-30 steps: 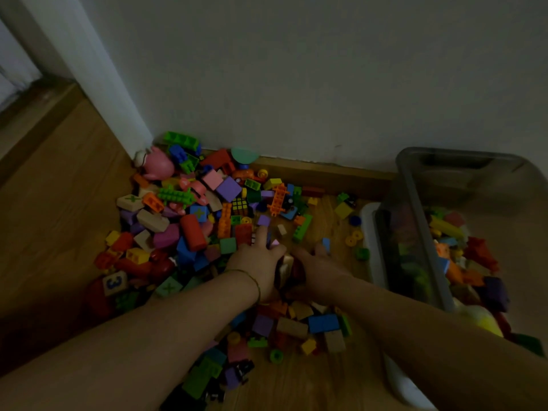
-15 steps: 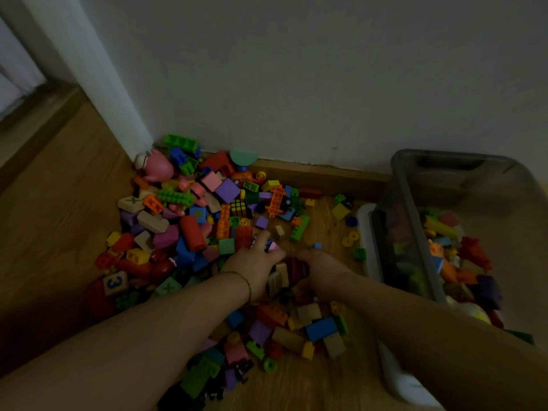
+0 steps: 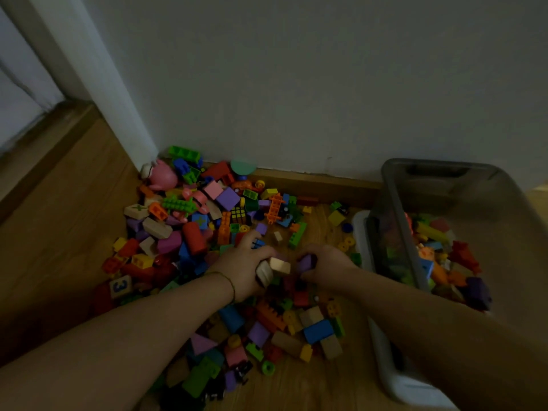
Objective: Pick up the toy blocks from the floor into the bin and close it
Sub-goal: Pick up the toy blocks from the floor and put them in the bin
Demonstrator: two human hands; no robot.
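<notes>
A big heap of coloured toy blocks covers the wooden floor against the wall. My left hand is cupped around beige wooden blocks in the middle of the heap. Facing it, my right hand is closed on a purple block. The two hands hold a small bunch of blocks between them, just above the floor. A clear plastic bin stands at the right, partly filled with blocks.
The bin's white lid lies on the floor under and beside the bin. A pink pig toy sits at the wall corner. A wooden skirting board runs behind the heap. Bare wooden floor lies to the left.
Both hands have closed together and lifted slightly with the blocks between them. The beige blocks and the purple block now show between the fingers.
</notes>
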